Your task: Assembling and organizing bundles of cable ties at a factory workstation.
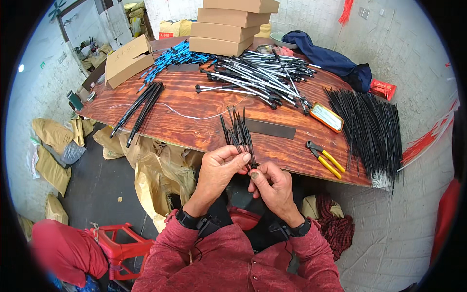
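Note:
Close in front of me, over the table's near edge, a small bunch of thin black pointed rods [237, 127] stands upright between my hands. My left hand [220, 168] is closed on the bunch from the left, thumb across the lower part. Opposite it, my right hand [272, 186] pinches the lower ends of the rods, its fingers curled and its thumb on top. The very bottom of the bunch is hidden by my fingers. Just beyond the rods lies a flat dark strip [270, 128] on the wood.
The wooden table [194, 131] carries yellow-handled cutting pliers [326, 159], a big pile of black rods [367, 131], an orange-rimmed tin [326, 117], silver-and-black rods [262, 78], blue rods [177, 57], black tubes [138, 113] and cardboard boxes [224, 31]. A red stool [121, 248] stands lower left.

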`<state>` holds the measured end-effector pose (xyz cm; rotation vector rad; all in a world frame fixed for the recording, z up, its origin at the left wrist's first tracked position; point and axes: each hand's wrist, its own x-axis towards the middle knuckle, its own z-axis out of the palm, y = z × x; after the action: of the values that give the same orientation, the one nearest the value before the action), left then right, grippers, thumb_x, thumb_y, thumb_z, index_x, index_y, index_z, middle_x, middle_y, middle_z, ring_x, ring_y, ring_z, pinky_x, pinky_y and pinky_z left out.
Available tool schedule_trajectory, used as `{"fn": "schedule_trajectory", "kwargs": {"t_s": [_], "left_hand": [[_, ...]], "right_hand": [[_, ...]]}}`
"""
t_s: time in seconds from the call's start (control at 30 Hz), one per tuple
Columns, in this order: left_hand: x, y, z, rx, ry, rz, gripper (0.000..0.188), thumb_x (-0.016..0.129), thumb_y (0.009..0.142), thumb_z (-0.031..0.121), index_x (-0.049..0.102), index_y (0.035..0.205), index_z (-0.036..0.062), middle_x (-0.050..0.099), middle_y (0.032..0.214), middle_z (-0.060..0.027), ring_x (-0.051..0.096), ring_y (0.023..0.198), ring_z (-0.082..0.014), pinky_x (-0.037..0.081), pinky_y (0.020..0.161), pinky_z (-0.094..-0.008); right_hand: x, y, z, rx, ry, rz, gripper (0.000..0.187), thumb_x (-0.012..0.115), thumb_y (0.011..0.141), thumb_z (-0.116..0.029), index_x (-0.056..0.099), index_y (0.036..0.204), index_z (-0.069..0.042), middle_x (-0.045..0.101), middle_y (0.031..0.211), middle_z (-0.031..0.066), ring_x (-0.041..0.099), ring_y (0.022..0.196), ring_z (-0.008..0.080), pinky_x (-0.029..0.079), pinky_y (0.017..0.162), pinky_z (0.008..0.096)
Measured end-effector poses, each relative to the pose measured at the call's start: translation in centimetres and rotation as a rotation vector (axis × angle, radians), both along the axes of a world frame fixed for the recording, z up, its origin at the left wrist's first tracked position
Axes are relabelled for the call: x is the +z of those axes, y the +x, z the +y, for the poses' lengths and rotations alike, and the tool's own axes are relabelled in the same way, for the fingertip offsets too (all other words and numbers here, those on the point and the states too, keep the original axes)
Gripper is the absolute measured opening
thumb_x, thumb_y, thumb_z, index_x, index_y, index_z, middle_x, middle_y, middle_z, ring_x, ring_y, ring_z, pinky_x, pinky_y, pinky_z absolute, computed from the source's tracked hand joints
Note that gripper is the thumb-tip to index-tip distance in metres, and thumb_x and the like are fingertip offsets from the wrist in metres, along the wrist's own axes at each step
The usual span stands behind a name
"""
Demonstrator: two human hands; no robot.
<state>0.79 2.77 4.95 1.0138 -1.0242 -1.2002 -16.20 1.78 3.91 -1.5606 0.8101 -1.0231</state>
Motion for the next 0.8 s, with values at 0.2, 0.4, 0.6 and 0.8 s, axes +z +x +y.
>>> {"fn": "schedule_trajectory", "kwargs": {"t_s": [0.2,0.4,0.6,0.8], "left_hand": [[0.1,-0.7,-0.3,-0.008,0.04,0.089,0.018,0.067,0.09,0.009,0.067,0.105,-0.0016,0.071,0.091,-0.0071,0.062,0.074,-0.0079,0.051,0.068,-0.0219],[-0.3,-0.3,0.0,-0.03,0.043,0.112,0.021,0.068,0.09,0.01,0.067,0.107,-0.0018,0.071,0.092,-0.0092,0.064,0.076,-0.0097,0.051,0.069,-0.0224],[-0.7,0.2,0.7,0.026,0.091,0.064,0.023,0.068,0.09,0.013,0.066,0.108,-0.0016,0.071,0.092,-0.0095,0.065,0.077,-0.0107,0.051,0.069,-0.0221],[-1.0,-0.1,0.3,-0.023,0.073,0.092,0.024,0.068,0.091,0.014,0.066,0.109,-0.0012,0.072,0.092,-0.01,0.066,0.079,-0.011,0.051,0.069,-0.0217]], "right_hand": [[0.1,0.0,-0.5,0.025,-0.014,0.034,0.018,0.059,0.097,-0.015,0.057,0.086,0.0,0.063,0.066,0.0043,0.055,0.052,0.0067,0.043,0.048,0.021],[0.5,-1.1,-1.0,0.017,-0.219,0.204,0.013,0.062,0.093,-0.011,0.06,0.087,0.0,0.064,0.067,0.004,0.058,0.055,0.0093,0.046,0.051,0.0242],[9.4,-5.5,-2.2,0.024,-0.309,-0.206,0.013,0.062,0.091,-0.011,0.064,0.088,0.002,0.064,0.091,0.0096,0.063,0.069,0.0155,0.053,0.061,0.0258],[10.2,-15.7,0.3,0.059,-0.325,-0.314,0.011,0.064,0.09,-0.011,0.064,0.084,-0.002,0.064,0.088,0.0109,0.061,0.066,0.0149,0.052,0.058,0.0251]]}}
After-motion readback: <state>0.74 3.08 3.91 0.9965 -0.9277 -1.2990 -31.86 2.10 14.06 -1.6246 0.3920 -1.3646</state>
